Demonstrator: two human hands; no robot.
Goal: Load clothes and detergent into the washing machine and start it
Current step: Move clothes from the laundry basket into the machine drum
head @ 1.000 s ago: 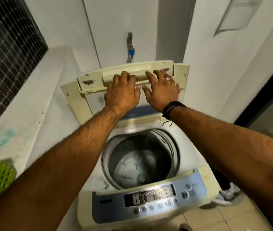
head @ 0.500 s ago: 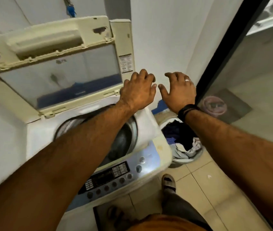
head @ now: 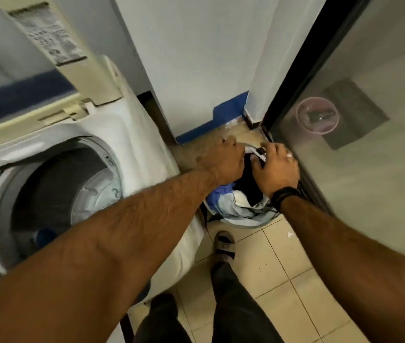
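The white top-loading washing machine (head: 132,134) stands at the left with its lid (head: 47,45) raised and its drum (head: 55,189) open and dark inside. To its right, a laundry basket (head: 246,224) on the floor holds blue, white and dark clothes (head: 236,201). Both hands reach down into it. My left hand (head: 223,159) has its fingers curled into the top of the pile. Beside it, my right hand (head: 275,169), with a ring and a black wristband, grips a dark garment with a white stripe (head: 258,152). No detergent is in view.
The basket sits in a narrow corner between the machine, a white wall (head: 196,58) and a dark-framed glass door (head: 369,169). A pink bowl (head: 317,118) shows behind the glass. My sandalled foot (head: 225,243) stands on the beige tiles just before the basket.
Both hands left the raised lid, swung right past the machine's corner and dropped into the basket, where they now take hold of clothes. My view turned right and down.
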